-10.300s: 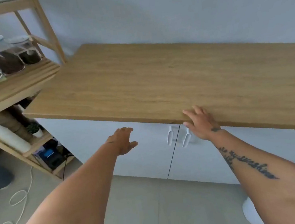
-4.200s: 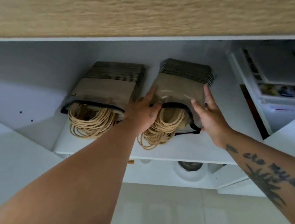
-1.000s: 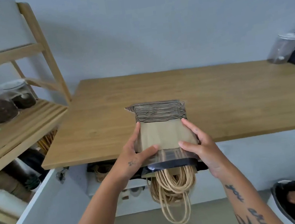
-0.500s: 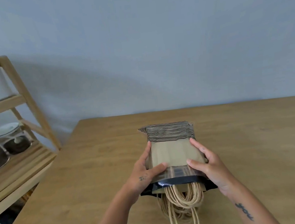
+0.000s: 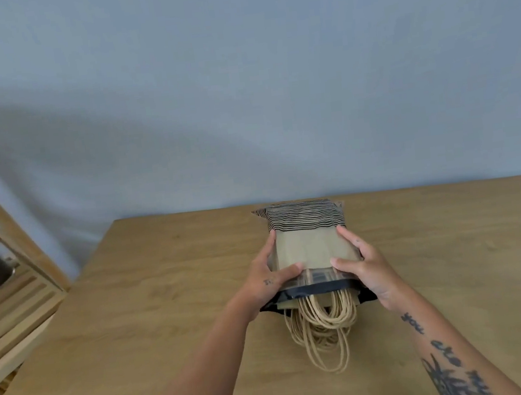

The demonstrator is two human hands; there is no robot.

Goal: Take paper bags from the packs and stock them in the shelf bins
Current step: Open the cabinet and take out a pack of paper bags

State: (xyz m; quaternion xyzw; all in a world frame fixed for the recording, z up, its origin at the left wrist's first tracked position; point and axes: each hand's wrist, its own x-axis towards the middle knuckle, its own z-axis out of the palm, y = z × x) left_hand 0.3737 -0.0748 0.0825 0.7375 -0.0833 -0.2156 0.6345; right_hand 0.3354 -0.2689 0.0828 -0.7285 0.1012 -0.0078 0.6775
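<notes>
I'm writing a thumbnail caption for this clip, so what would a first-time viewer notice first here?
The pack of paper bags, gripped at its sides by the left hand and right hand over the wooden tabletop. Next, the twine handles spilling from its near end toward the person. A wooden shelf stands at far left.

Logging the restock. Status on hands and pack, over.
Left grip and right grip clamp the pack of paper bags by its sides. Pack on or just above the wooden counter. Shelf unit left, apart.
</notes>
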